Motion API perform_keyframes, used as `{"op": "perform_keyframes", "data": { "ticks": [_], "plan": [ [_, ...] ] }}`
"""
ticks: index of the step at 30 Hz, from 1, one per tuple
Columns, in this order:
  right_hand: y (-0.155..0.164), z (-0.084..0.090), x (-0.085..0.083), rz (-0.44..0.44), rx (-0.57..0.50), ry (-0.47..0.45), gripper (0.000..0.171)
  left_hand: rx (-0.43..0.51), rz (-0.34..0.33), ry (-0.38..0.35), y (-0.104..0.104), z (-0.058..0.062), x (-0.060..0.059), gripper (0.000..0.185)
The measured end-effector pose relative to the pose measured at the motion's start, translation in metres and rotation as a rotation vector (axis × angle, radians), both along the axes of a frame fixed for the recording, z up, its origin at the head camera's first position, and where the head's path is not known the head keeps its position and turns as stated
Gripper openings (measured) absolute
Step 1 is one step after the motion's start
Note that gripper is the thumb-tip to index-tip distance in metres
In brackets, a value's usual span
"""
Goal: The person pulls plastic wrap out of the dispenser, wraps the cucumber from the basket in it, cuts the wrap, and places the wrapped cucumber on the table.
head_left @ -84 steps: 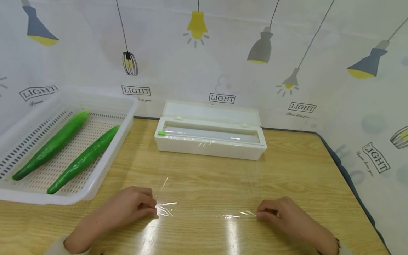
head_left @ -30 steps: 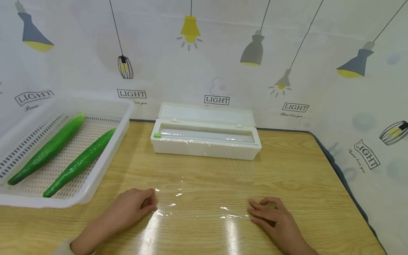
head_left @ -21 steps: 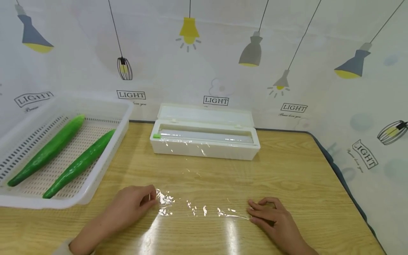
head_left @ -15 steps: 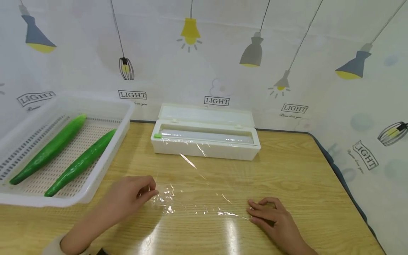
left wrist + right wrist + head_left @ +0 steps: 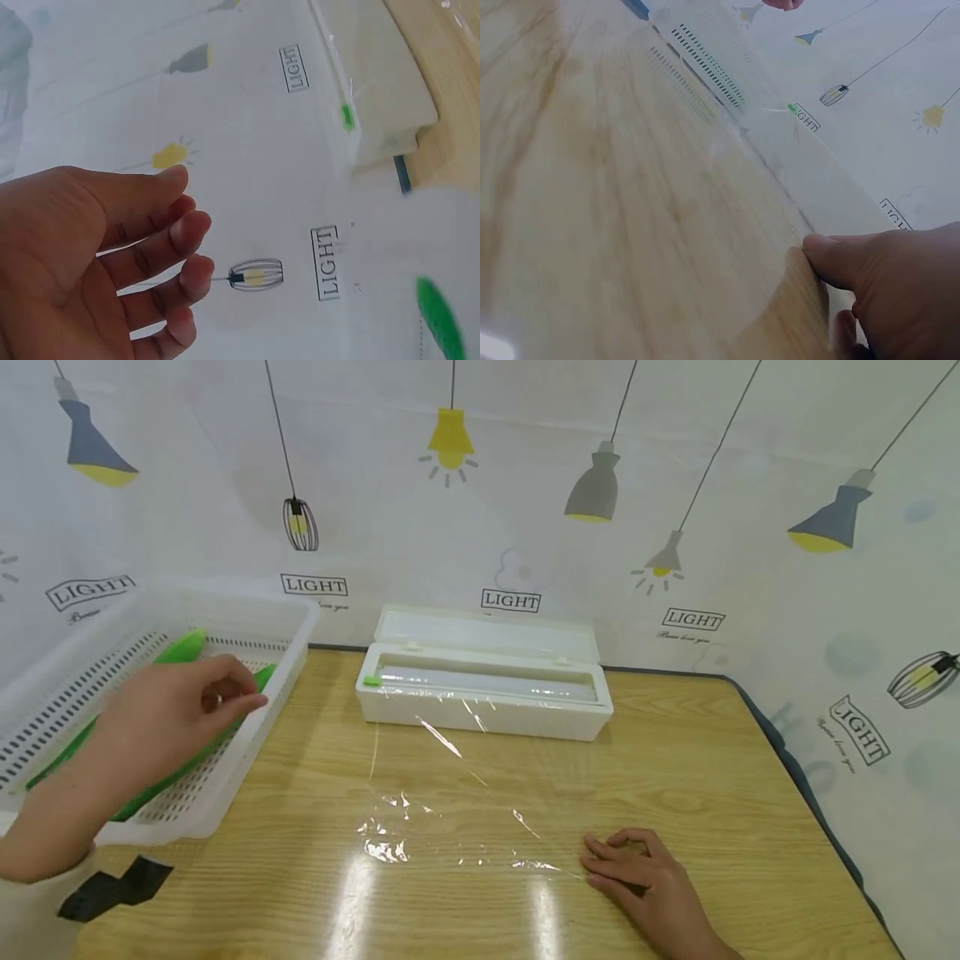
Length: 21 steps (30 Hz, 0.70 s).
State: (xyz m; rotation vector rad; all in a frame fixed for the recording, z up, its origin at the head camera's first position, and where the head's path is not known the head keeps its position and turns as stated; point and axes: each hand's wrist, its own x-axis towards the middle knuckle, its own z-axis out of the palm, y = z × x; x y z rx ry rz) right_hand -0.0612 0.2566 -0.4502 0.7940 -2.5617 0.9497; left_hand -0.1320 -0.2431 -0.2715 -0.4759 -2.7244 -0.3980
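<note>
A sheet of cling film (image 5: 386, 850) stretches over the table from a white dispenser box (image 5: 483, 714) with its lid up and a roll inside. My right hand (image 5: 648, 889) pinches the film's near right corner at the table. My left hand (image 5: 176, 714) hovers over the white basket (image 5: 262, 727), fingers loosely bent and holding nothing. Two cucumbers lie in the basket, partly hidden by the left hand and arm: one farther left (image 5: 183, 647), one nearer the right wall (image 5: 150, 797). A cucumber tip (image 5: 441, 319) shows in the left wrist view.
A green slider (image 5: 372, 681) sits at the box's left end. Behind the wooden table (image 5: 697, 760) hangs a lamp-printed cloth (image 5: 360, 452). A black strap (image 5: 116, 889) sticks out from the left sleeve.
My left hand has let go of the film's left corner and moved left and up over the basket. The film's left side now lies loose. The right hand has stayed at its corner.
</note>
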Motion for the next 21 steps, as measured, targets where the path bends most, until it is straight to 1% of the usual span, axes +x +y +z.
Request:
{"op": "perform_keyframes", "data": {
  "ticks": [3,4,6,9,11,14,17,19,21],
  "plan": [
    [0.001,-0.001,0.0,0.005,-0.004,0.01,0.032,-0.003,0.066,-0.058,-0.015,-0.001,-0.012,0.012],
    [0.001,-0.001,-0.001,0.007,-0.005,0.018,0.032,-0.003,0.076,-0.07,-0.019,-0.002,-0.016,0.013],
    [0.001,-0.001,-0.001,0.006,-0.005,0.019,0.031,0.003,0.085,-0.075,-0.026,-0.004,-0.022,0.012],
    [0.001,0.0,0.0,-0.007,-0.001,-0.006,0.03,0.0,0.093,-0.065,-0.034,-0.004,-0.029,0.012],
    [0.001,0.0,0.0,-0.015,0.001,-0.02,0.03,0.015,0.1,-0.059,-0.038,-0.002,-0.034,0.013],
    [0.0,0.0,0.0,-0.014,-0.012,0.001,0.031,0.055,0.126,-0.05,-0.044,0.003,-0.041,0.018],
    [-0.001,0.0,0.0,-0.009,-0.028,0.024,0.032,0.107,0.151,-0.065,-0.048,0.007,-0.05,0.025],
    [-0.002,0.001,0.0,-0.009,-0.032,0.021,0.032,0.118,0.161,-0.08,-0.052,0.007,-0.055,0.028],
    [-0.002,0.002,0.0,-0.011,-0.028,0.003,0.032,0.121,0.156,-0.113,-0.055,0.005,-0.062,0.029]
  ]
}}
